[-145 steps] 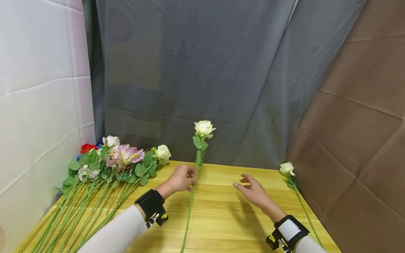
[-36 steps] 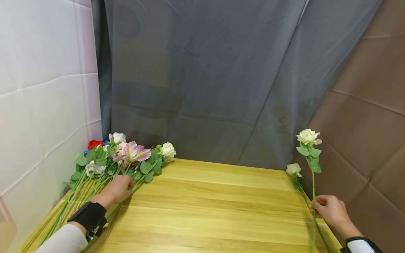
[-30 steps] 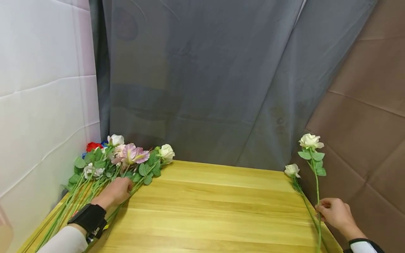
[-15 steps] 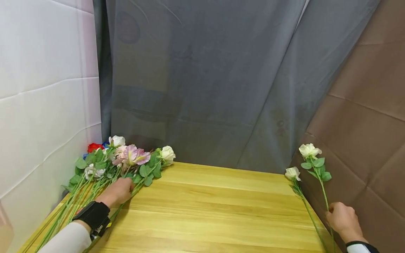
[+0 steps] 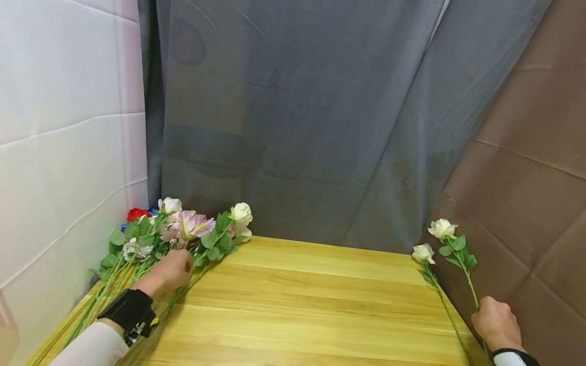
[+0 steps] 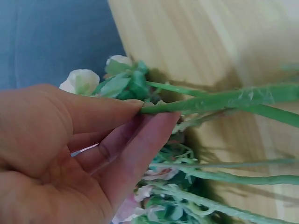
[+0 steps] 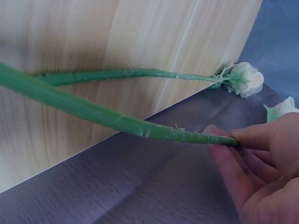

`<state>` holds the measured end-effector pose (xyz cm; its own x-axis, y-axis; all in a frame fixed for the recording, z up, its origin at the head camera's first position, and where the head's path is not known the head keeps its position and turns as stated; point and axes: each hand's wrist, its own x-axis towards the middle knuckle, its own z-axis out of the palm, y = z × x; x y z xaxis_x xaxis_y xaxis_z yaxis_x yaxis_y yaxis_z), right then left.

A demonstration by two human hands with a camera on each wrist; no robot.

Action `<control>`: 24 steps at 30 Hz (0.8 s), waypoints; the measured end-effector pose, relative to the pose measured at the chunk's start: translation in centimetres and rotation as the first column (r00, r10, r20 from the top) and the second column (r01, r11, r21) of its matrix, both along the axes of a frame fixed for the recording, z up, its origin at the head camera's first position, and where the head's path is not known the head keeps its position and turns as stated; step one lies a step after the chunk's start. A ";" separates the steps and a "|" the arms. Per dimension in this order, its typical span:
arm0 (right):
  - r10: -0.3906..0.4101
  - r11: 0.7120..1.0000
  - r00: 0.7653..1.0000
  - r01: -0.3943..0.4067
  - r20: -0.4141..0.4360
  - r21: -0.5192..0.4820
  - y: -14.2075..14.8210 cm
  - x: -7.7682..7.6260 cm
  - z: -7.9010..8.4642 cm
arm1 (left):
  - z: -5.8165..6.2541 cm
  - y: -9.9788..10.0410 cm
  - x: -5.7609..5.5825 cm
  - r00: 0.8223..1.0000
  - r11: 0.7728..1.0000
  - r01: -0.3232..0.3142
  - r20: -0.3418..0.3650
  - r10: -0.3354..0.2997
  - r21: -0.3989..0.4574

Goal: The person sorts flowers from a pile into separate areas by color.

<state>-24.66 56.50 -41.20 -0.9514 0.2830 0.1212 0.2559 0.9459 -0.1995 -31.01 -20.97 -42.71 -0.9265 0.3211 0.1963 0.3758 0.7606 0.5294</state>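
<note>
At the left of the head view, my left hand (image 5: 171, 269) is among the stems of the flower pile. In the left wrist view its thumb and fingertips pinch a green flower stem (image 6: 219, 100); this seems to belong to the white rose (image 5: 241, 213) at the pile's right side. On the far right, my right hand (image 5: 498, 323) holds a white rose (image 5: 442, 229) by its stem (image 7: 140, 127), between thumb and fingers. A second white rose (image 5: 423, 253) lies beside it along the table's right edge.
The pile includes a pink-purple flower (image 5: 194, 225), a red rose (image 5: 137, 214), another white rose (image 5: 170, 205) and small white blossoms (image 5: 137, 249). A grey curtain (image 5: 293, 127) hangs behind the wooden table (image 5: 311, 300). White panelling (image 5: 73, 152) and brown cloth (image 5: 526, 203) flank it.
The right hand has carried its white rose from mid-table to the right and lowered it beside the other. The left hand released that rose, went to the pile and slightly lifted a white rose there.
</note>
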 end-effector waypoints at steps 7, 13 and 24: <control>-0.029 0.999 0.999 0.029 0.023 -0.013 -0.2 0.0 -0.2 | 1.3 0.2 0.2 0.997 0.999 0.042 -0.064 -0.040 0.031; -0.044 0.999 0.999 0.045 0.019 -0.016 -0.3 -0.4 -1.0 | 2.5 0.6 0.4 0.997 0.992 0.068 -0.038 -0.064 0.104; -0.085 0.996 0.995 0.086 0.045 -0.030 0.4 -1.0 -3.1 | 3.3 2.0 0.6 0.990 0.969 0.034 0.127 -0.067 0.246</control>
